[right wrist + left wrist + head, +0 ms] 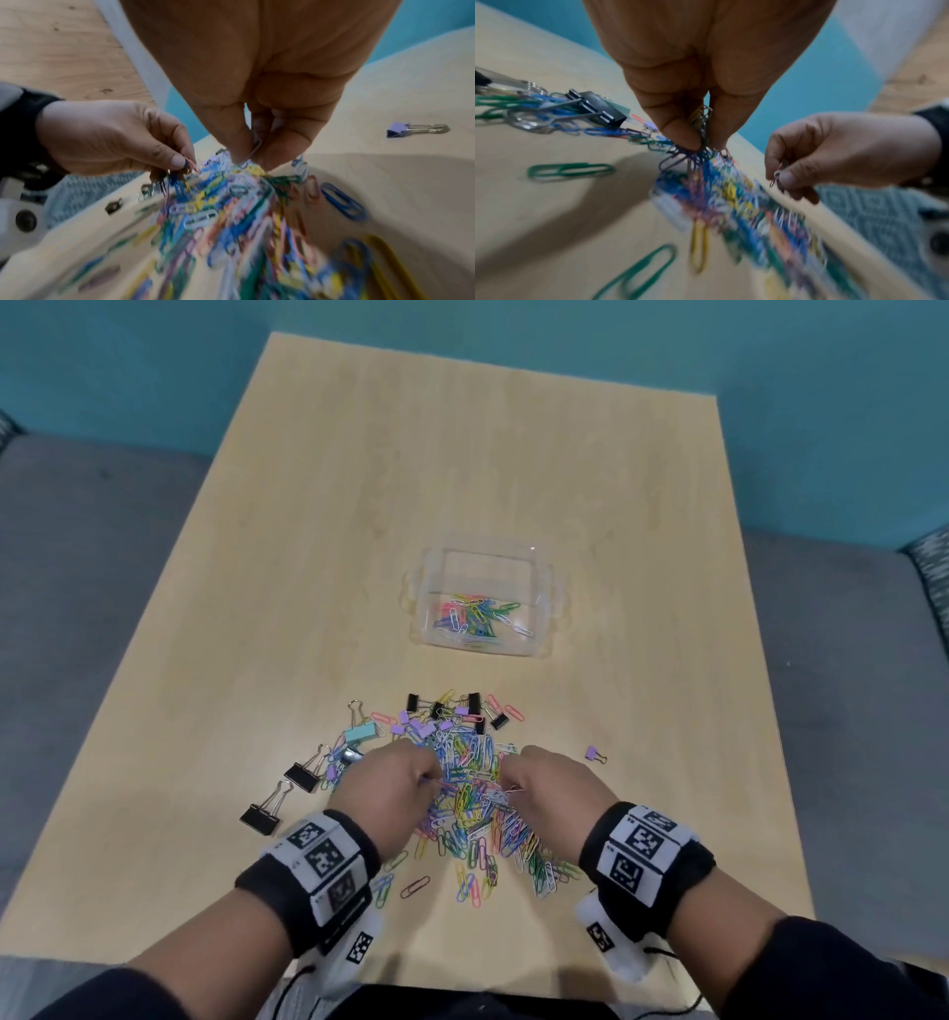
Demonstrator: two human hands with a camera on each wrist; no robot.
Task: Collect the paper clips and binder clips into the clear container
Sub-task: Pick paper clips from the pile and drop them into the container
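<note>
A heap of coloured paper clips (pixel 475 793) lies on the wooden table (pixel 359 557), with black, lilac and teal binder clips (pixel 303 775) round its far and left sides. The clear container (pixel 485 603) stands beyond the heap and holds some paper clips. My left hand (pixel 395 783) pinches a bunch of paper clips (pixel 702 119) just above the heap's left side. My right hand (pixel 552 783) pinches a few paper clips (pixel 253 150) on the heap's right side. In the left wrist view the right hand (pixel 782 174) shows its pinch too.
A lone lilac binder clip (pixel 594 754) lies right of the heap. Loose paper clips (pixel 415 886) are scattered near the table's front edge. Grey seating (pixel 92 608) flanks the table, and a teal wall (pixel 513 341) stands behind it.
</note>
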